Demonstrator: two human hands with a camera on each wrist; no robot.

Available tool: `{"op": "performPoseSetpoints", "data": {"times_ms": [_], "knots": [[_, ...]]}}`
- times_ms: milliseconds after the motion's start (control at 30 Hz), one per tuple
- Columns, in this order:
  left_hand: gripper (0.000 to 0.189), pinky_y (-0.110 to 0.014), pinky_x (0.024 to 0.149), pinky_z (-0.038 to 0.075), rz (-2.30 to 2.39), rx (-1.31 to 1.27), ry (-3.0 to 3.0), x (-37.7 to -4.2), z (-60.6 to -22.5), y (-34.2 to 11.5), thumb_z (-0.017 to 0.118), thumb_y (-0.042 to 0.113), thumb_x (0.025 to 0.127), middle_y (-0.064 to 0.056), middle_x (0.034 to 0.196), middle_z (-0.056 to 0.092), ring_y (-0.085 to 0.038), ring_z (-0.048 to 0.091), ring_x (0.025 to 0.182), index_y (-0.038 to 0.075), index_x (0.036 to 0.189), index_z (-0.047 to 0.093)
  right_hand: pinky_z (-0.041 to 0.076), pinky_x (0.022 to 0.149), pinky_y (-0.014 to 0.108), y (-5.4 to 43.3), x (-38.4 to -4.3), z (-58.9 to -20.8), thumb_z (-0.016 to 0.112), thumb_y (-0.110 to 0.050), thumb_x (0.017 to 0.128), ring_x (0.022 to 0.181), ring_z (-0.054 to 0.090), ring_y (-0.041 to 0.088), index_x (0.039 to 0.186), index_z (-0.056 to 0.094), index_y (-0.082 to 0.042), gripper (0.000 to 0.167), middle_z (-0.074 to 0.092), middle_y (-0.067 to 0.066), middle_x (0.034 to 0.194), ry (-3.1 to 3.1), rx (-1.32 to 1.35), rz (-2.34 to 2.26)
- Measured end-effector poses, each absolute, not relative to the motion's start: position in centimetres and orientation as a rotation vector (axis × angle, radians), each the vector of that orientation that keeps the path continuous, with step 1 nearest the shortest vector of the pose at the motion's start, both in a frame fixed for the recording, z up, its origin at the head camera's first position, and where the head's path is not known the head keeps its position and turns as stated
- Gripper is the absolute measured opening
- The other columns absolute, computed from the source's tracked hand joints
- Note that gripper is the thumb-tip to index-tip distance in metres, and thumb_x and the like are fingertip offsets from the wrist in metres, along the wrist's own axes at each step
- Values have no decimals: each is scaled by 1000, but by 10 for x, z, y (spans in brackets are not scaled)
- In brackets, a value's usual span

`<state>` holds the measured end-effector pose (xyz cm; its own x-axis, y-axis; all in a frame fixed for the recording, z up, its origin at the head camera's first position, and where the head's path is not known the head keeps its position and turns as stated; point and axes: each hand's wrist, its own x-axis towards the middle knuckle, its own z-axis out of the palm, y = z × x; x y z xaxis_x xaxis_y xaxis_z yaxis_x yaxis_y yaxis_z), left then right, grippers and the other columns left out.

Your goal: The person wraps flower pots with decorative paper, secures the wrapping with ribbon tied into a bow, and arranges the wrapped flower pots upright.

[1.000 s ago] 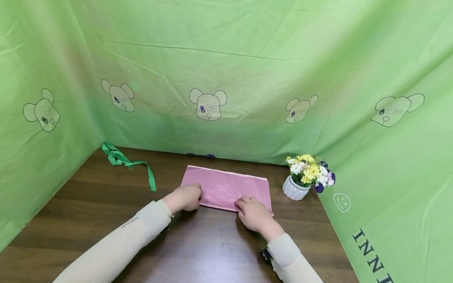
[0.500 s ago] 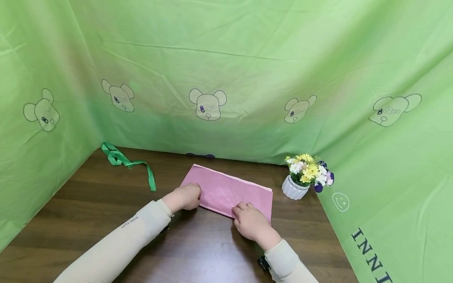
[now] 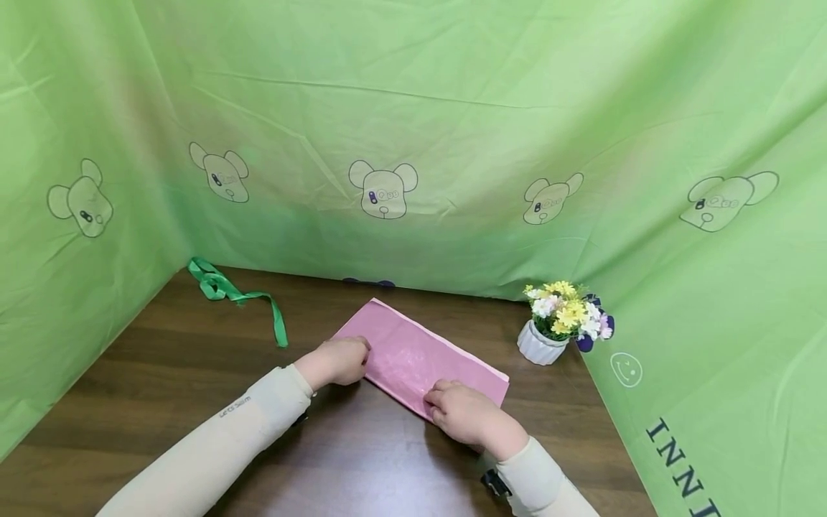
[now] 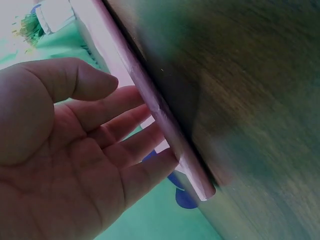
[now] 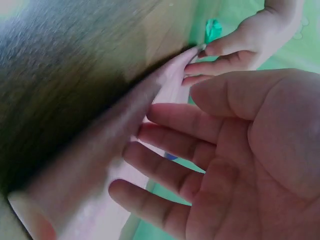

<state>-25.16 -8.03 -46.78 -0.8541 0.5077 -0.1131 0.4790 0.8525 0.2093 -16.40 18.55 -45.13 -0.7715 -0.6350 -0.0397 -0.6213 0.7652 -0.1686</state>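
A pink folded sheet, like wrapping paper, lies slantwise on the table with a paler strip along its far edge. Its near edge is a rounded fold, seen in the left wrist view. On the sheet's left part rests my left hand, fingertips on the paper by the fold and thumb apart from it. My right hand is over the near right part. In the right wrist view its loosely bent fingers reach across the fold, and the thumb stands clear of the paper.
A crumpled green ribbon lies at the back left of the wooden table. At the right stands a white pot of yellow, white and pink flowers. Green cloth with printed bear heads hangs around the back and sides.
The pink sheet has turned clockwise, its right end coming nearer and its far left corner shifting right. My right hand has moved nearer with it; the left hand has stayed almost in place.
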Motion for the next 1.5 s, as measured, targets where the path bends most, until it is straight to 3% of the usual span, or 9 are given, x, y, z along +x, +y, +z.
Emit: {"op": "performPoseSetpoints", "data": {"times_ms": [100, 200, 367, 567, 900, 1033, 1267, 1367, 1500], "knots": [[24, -60, 80, 55, 258, 760, 2864, -251, -467, -80, 66, 14, 84, 2, 128, 68, -23, 66, 106, 17, 62, 58, 51, 100, 41, 185, -166, -445, 55, -15, 100, 109, 65, 26, 119, 72, -4, 27, 68, 5, 111, 2788, -1012, -256], [21, -70, 83, 52, 290, 765, 2853, -249, -465, -80, 68, 14, 81, -2, 130, 67, -28, 66, 115, 15, 62, 59, 50, 103, 41, 184, -170, -439, 54, -16, 102, 116, 65, 25, 124, 70, -4, 30, 69, 7, 118, 2726, -997, -277], [22, -59, 83, 55, 282, 763, 2833, -245, -461, -79, 70, 13, 81, -2, 128, 67, -25, 66, 110, 14, 61, 60, 46, 110, 43, 184, -187, -431, 54, -18, 103, 126, 61, 27, 130, 67, -3, 33, 67, 10, 131, 2691, -1072, -305], [16, -66, 81, 54, 192, 815, 2821, -243, -458, -76, 71, 11, 79, 0, 131, 66, -24, 67, 106, 13, 65, 63, 43, 113, 45, 188, -216, -421, 56, -14, 103, 131, 59, 30, 129, 68, 0, 31, 65, 14, 135, 2692, -1132, -301], [19, -58, 84, 55, 166, 922, 2782, -249, -461, -82, 71, 13, 75, 2, 130, 68, -22, 68, 103, 17, 58, 62, 41, 115, 49, 189, -239, -426, 57, -8, 100, 134, 55, 37, 131, 65, 4, 34, 59, 22, 142, 2660, -1189, -365], [18, -58, 85, 55, 176, 944, 2772, -250, -459, -84, 70, 14, 74, 0, 132, 67, -24, 67, 110, 17, 59, 62, 42, 114, 47, 194, -242, -438, 61, -7, 97, 134, 55, 35, 131, 65, 4, 36, 59, 20, 142, 2656, -1156, -370], [16, -37, 90, 55, 191, 911, 2749, -250, -456, -85, 69, 13, 77, 0, 136, 65, -21, 67, 111, 16, 63, 62, 44, 112, 46, 200, -241, -457, 63, -7, 96, 131, 58, 33, 124, 69, 3, 30, 62, 18, 138, 2653, -1154, -331], [18, -49, 93, 55, 190, 882, 2754, -252, -458, -83, 69, 17, 81, 0, 137, 65, -19, 68, 106, 17, 64, 63, 45, 110, 45, 200, -238, -461, 63, -6, 95, 128, 60, 32, 119, 72, 3, 27, 64, 17, 135, 2705, -1156, -313], [25, -47, 92, 56, 202, 921, 2773, -255, -462, -79, 69, 22, 85, -6, 129, 67, -20, 69, 100, 14, 63, 62, 50, 104, 42, 192, -230, -464, 65, -6, 91, 117, 65, 30, 108, 74, 1, 20, 67, 15, 122, 2781, -1154, -250]]}}
